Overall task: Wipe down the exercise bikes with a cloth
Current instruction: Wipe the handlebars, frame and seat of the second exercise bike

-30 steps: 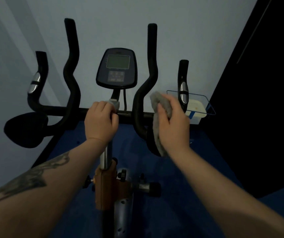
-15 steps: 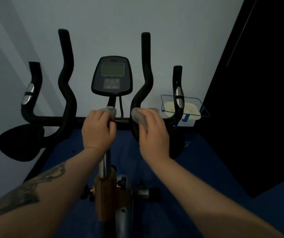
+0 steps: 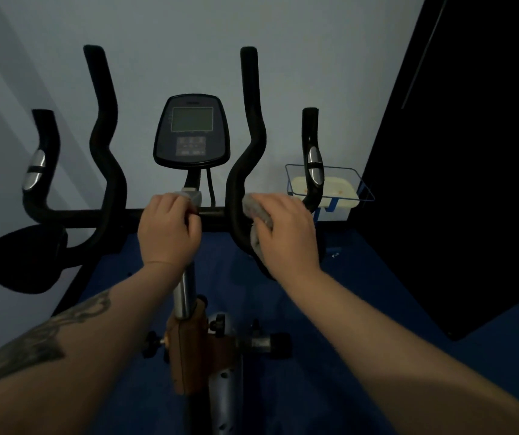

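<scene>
Head cam, looking down over the bike. We've got our left hand (image 3: 168, 230) wrapped round the black horizontal crossbar of the handlebars (image 3: 107, 216), fingers curled over the top, right at the centre clamp where the chrome stem post (image 3: 184, 293) comes up. Left forearm has a dark tattoo.

Right hand (image 3: 286, 233) is clamped on a grey crumpled cloth (image 3: 253, 211), pressing it against the base of the inner right black curved handlebar upright (image 3: 245, 158), where that upright meets the crossbar. Cloth bunches out past the fingertips on the left & hangs a bit below the hand. The hands are apart, w/ a short bare bit of crossbar between them.

Above the left hand sits the dark oval console w/ a grey screen and button pad (image 3: 192, 131), on its short neck. Outer grips w/ silver pulse pads stand at far left (image 3: 33, 171) & far right (image 3: 313, 164). Black padded armrest (image 3: 23, 259) low left.

Behind the right outer grip: a blue wire basket (image 3: 361, 183) against the pale wall, holding a cream-coloured tub (image 3: 336, 186). Floor is blue. Dark panel fills the right side.
</scene>
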Motion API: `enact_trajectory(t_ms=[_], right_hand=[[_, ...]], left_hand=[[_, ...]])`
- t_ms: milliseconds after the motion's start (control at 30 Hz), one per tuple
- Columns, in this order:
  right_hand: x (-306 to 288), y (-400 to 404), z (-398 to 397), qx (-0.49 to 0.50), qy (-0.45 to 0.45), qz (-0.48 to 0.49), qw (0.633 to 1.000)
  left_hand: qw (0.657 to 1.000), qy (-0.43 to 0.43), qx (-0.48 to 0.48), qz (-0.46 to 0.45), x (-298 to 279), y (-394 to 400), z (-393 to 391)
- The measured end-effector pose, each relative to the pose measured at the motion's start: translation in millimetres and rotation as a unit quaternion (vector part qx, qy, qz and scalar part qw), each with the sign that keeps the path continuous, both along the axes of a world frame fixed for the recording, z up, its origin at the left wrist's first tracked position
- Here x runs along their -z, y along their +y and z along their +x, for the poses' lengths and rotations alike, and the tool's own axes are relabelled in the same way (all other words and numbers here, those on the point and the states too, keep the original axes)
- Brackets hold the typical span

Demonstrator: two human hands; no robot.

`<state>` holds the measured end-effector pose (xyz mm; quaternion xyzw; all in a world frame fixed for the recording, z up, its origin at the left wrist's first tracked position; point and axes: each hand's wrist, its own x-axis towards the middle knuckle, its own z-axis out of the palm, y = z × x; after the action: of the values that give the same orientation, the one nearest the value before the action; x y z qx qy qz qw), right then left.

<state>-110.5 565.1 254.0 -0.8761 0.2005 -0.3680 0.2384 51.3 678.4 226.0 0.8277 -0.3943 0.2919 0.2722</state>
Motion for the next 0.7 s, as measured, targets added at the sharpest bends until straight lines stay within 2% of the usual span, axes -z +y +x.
enact_trajectory(t_ms=[167, 267, 400, 600, 700], right_hand=[[42.6, 33.1, -43.4, 0.053, -0.013, -0.034, 0.998], [33.1, 18.5, -30.2, 0.057, 0.011, -0.053, 0.997], [8.3, 5.2, -5.3, 0.077, 0.012, -0.033, 0.996], [42.0, 35.1, -44.5, 0.062, 0.029, -0.074, 0.995], [33.6, 22.6, -34.7, 0.06, 0.019, -0.083, 0.995]], left_hand=[[1.0, 0.0, 0.006, -0.01, 0.1, 0.5, 0.3], [1.0, 0.002, 0.008, -0.01, -1.0, 0.8, -1.6], [1.0, 0.008, 0.003, 0.0, -2.5, 0.0, -2.6], [1.0, 0.001, 0.004, -0.005, -1.5, -0.3, -1.5], [1.0, 0.005, 0.003, -0.001, -1.0, -0.2, -1.1]])
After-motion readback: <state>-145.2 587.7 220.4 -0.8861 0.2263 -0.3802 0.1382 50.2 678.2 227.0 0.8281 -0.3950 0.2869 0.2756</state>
